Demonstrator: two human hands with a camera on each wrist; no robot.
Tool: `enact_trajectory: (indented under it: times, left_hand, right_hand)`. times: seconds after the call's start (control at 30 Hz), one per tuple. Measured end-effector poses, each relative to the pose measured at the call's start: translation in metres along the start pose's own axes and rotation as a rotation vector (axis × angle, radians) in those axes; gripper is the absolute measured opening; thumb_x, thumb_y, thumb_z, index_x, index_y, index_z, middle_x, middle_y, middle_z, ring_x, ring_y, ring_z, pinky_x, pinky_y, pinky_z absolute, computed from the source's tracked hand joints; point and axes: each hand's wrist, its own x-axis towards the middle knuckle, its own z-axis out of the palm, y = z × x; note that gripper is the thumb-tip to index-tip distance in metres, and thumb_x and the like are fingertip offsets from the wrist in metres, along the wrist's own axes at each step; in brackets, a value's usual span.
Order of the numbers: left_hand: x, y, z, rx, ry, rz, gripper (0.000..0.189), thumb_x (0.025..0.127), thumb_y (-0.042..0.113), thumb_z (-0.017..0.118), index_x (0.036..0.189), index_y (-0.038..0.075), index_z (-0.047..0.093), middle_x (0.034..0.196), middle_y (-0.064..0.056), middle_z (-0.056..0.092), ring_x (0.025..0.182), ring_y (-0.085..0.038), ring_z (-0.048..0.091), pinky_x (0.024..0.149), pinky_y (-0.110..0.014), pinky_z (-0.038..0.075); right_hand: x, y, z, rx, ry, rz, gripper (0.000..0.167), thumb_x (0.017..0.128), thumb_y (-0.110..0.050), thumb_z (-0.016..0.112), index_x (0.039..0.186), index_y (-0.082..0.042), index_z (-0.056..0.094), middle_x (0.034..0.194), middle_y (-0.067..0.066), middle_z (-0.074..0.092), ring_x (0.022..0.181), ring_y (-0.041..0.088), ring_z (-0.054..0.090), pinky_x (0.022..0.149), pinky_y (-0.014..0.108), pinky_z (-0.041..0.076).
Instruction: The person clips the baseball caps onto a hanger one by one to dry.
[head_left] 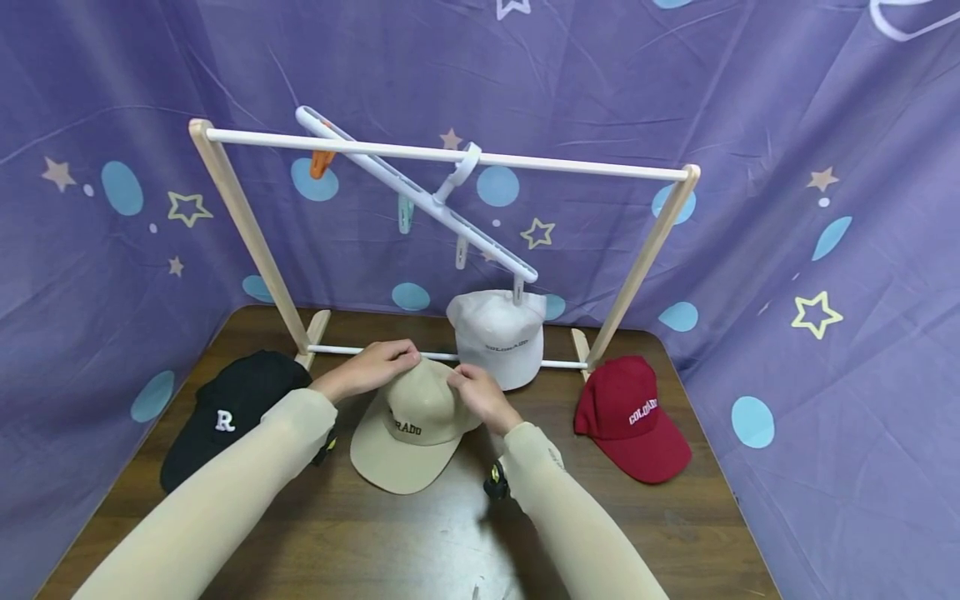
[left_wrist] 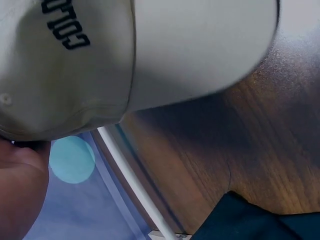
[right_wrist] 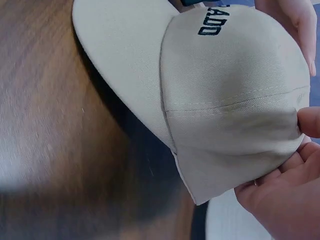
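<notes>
A beige baseball cap [head_left: 423, 404] with dark lettering is held just above the table, its brim toward me. My left hand [head_left: 373, 368] grips its back left edge; the left wrist view shows only part of that hand [left_wrist: 22, 185] against the cap [left_wrist: 75, 85]. On the other side, my right hand [head_left: 486, 396] pinches the cap's back right edge. In the right wrist view the thumb [right_wrist: 311, 121] lies outside the fabric and the fingers are curled under the edge. Behind, a white cap [head_left: 498, 337] hangs by a clip from a white hanger [head_left: 442, 212].
The hanger hooks over the top bar [head_left: 585, 167] of a wooden rack; an orange clip [head_left: 321, 162], a teal clip [head_left: 405, 214] and a white clip [head_left: 461, 252] hang from it. On the wooden table [head_left: 405, 550] lie a black cap [head_left: 247, 392] at left and a red cap [head_left: 630, 417] at right.
</notes>
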Motion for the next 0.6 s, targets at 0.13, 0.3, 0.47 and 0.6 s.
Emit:
enact_trajectory:
  times: [0.13, 0.3, 0.47, 0.6]
  left_hand:
    - [-0.002, 0.003, -0.001, 0.005, -0.005, 0.035, 0.028, 0.113, 0.039, 0.052, 0.113, 0.018, 0.071, 0.106, 0.000, 0.071, 0.094, -0.018, 0.061, 0.083, -0.038, 0.048]
    - [-0.007, 0.010, -0.003, -0.034, 0.005, 0.043, 0.027, 0.113, 0.038, 0.053, 0.112, 0.018, 0.072, 0.107, 0.000, 0.071, 0.096, -0.019, 0.061, 0.085, -0.039, 0.048]
    - [-0.010, 0.014, -0.003, -0.069, 0.003, 0.033, 0.028, 0.113, 0.038, 0.053, 0.116, 0.018, 0.073, 0.111, -0.001, 0.072, 0.099, -0.020, 0.062, 0.088, -0.040, 0.048]
    - [-0.009, 0.016, -0.004, -0.064, 0.012, 0.056, 0.028, 0.113, 0.037, 0.053, 0.117, 0.018, 0.073, 0.112, 0.000, 0.073, 0.102, -0.020, 0.063, 0.092, -0.041, 0.048]
  right_hand:
    - [0.000, -0.005, -0.008, -0.083, -0.002, -0.066, 0.025, 0.104, -0.023, 0.058, 0.084, -0.009, 0.063, 0.076, -0.002, 0.050, 0.075, 0.016, 0.049, 0.069, 0.031, 0.040]
    - [0.007, -0.002, -0.017, -0.158, -0.017, -0.168, 0.029, 0.106, -0.029, 0.056, 0.080, -0.016, 0.062, 0.076, -0.003, 0.053, 0.075, 0.015, 0.051, 0.069, 0.031, 0.041]
    - [0.010, -0.009, -0.024, -0.244, -0.033, -0.230, 0.030, 0.108, -0.030, 0.055, 0.085, -0.016, 0.066, 0.078, -0.002, 0.057, 0.077, 0.016, 0.054, 0.071, 0.032, 0.044]
    - [0.007, -0.022, -0.031, -0.317, -0.040, -0.224, 0.025, 0.109, -0.024, 0.056, 0.091, -0.012, 0.069, 0.079, 0.000, 0.059, 0.078, 0.017, 0.056, 0.072, 0.032, 0.045]
